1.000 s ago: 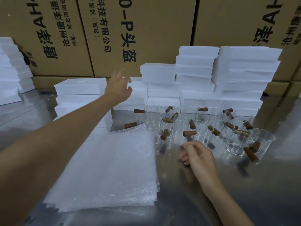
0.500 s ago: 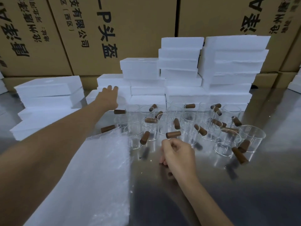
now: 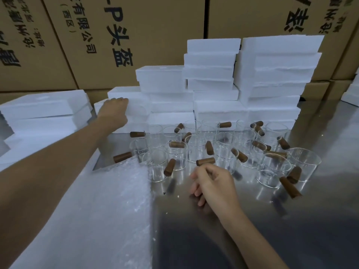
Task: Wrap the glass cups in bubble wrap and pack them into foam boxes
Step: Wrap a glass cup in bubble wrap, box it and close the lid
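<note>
Several clear glass cups point(image 3: 196, 150) with brown wooden handles stand crowded together on the steel table point(image 3: 291, 230). A stack of bubble wrap sheets point(image 3: 108, 210) lies at the front left. White foam boxes point(image 3: 213, 74) are piled behind the cups. My left hand point(image 3: 113, 112) reaches far forward and grips the top edge of a foam box point(image 3: 134, 105) in the low left pile. My right hand point(image 3: 212, 184) rests on the table in front of the cups with loosely curled fingers, just below one cup's wooden handle point(image 3: 206, 161), holding nothing.
More foam boxes point(image 3: 42, 109) are stacked at the left, partly under my left arm. Large printed cardboard cartons point(image 3: 136, 35) form a wall behind everything. Bare steel shows at the front right.
My left hand has gone from hovering with spread fingers to curling over the foam box's top. My right hand has crept slightly nearer the cups. The view has swung leftwards.
</note>
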Motion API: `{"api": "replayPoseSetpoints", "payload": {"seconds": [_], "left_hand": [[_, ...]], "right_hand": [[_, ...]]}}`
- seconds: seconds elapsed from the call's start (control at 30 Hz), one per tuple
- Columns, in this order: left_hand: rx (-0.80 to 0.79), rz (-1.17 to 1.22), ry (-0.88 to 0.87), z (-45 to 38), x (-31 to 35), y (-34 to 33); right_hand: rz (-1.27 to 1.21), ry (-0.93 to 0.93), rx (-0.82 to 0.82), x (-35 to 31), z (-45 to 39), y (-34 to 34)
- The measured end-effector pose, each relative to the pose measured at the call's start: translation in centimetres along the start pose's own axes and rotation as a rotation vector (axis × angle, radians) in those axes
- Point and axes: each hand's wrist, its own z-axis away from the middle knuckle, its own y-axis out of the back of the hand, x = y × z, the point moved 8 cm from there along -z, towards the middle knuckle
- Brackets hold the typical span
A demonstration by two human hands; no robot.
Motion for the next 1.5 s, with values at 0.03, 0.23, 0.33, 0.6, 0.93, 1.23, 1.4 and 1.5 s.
{"api": "replayPoseSetpoints", "payload": {"seconds": [0.03, 0.23, 0.33, 0.6, 0.93, 1.23, 1.4, 1.5], "left_hand": [[0.003, 0.048, -0.014, 0.3, 0.2, 0.8], [0.058, 0.512, 0.041, 4.1, 1.5, 8.3], [0.066, 1.198, 0.131, 7.5, 2.0, 13.1], [-0.322, 2.089, 0.279, 20.3, 8.8, 12.0], [-0.738, 2.139, 0.543, 33.9, 18.7, 3.9], [-0.165, 1.550, 0.027, 32.0, 15.8, 13.0], [-0.112, 0.914, 0.089, 25.9, 10.8, 14.1], [-0.429, 0.517, 0.175, 23.8, 7.9, 10.2]], "right_hand": [[-0.003, 0.004, -0.004, -0.1, 0.1, 0.0], [-0.021, 0.033, 0.006, -0.6, 0.4, 0.0], [-0.035, 0.061, 0.043, -0.7, 0.9, 0.2], [-0.389, -0.019, 0.045, -1.2, 4.1, 1.8], [-0.633, -0.081, 0.347, 1.1, 11.5, 9.4], [-0.192, -0.134, 0.332, 1.3, 10.3, 11.3], [0.159, 0.036, 0.322, -2.0, 8.2, 10.5], [0.417, 0.177, 0.274, -5.1, 6.0, 9.0]]}}
